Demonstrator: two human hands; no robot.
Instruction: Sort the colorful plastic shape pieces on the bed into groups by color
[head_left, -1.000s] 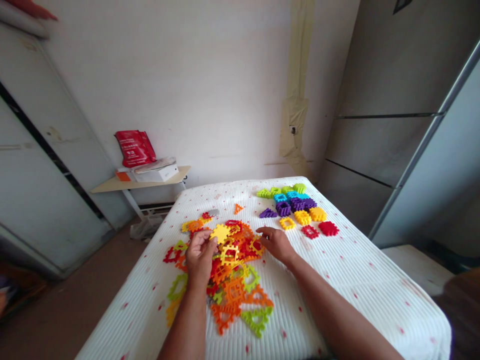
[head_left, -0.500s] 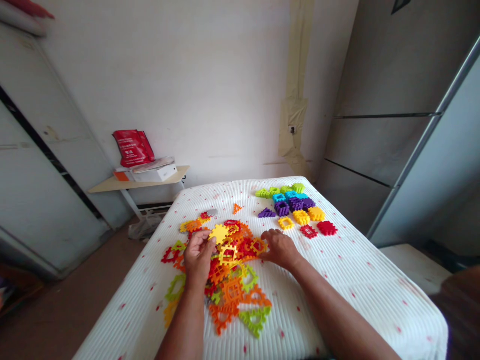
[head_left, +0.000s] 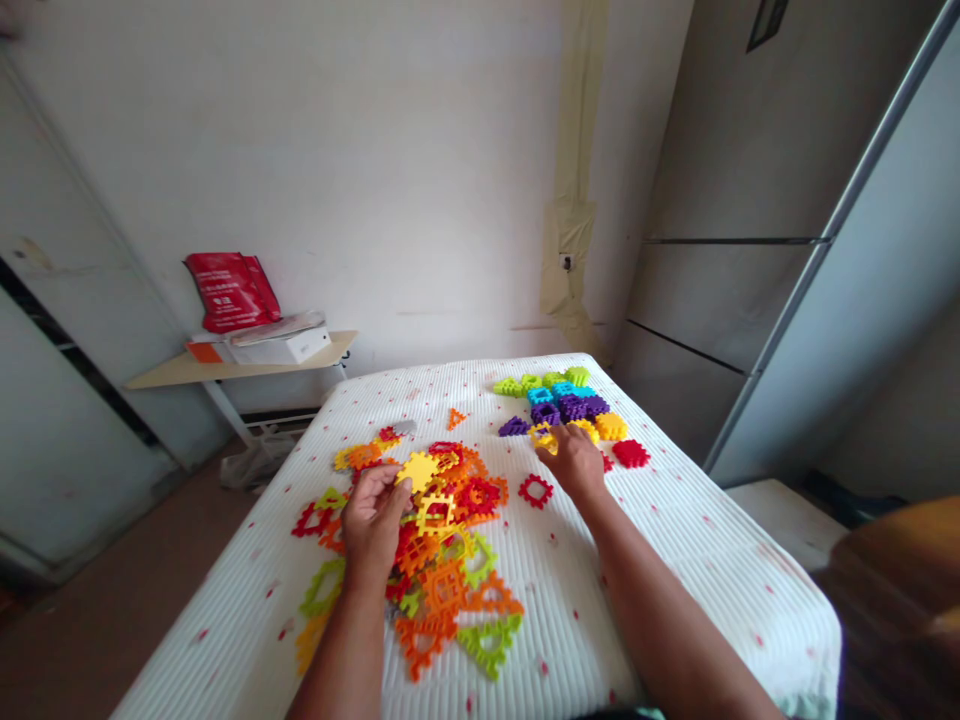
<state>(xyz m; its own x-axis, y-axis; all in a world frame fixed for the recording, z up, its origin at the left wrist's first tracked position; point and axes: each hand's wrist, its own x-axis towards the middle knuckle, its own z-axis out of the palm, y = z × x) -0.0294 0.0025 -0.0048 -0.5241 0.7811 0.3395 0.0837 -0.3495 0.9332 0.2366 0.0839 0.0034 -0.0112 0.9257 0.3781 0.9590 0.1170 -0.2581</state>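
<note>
In my left hand (head_left: 373,510) a solid yellow notched square (head_left: 418,471) is pinched between thumb and fingers, above the left part of a mixed pile. My right hand (head_left: 576,466) has its fingers closed at a yellow square frame (head_left: 543,437) in the yellow row, and they partly cover the pieces there. A red square frame (head_left: 535,491) lies just left of my right wrist. The pile holds red, orange (head_left: 442,588), yellow (head_left: 436,513) and lime (head_left: 490,645) interlocking plastic pieces, squares and triangles.
Sorted at the back right are lime (head_left: 577,376), blue (head_left: 540,396) and purple (head_left: 574,407) pieces, a yellow stack (head_left: 611,426) and a red stack (head_left: 631,453). A small orange triangle (head_left: 456,418) lies behind the pile. A fridge (head_left: 720,240) stands to the right.
My right hand has moved from the pile's right edge forward and right to the yellow row. The red frame beside the pile now shows. My left hand still holds the yellow square. The view has shifted slightly.
</note>
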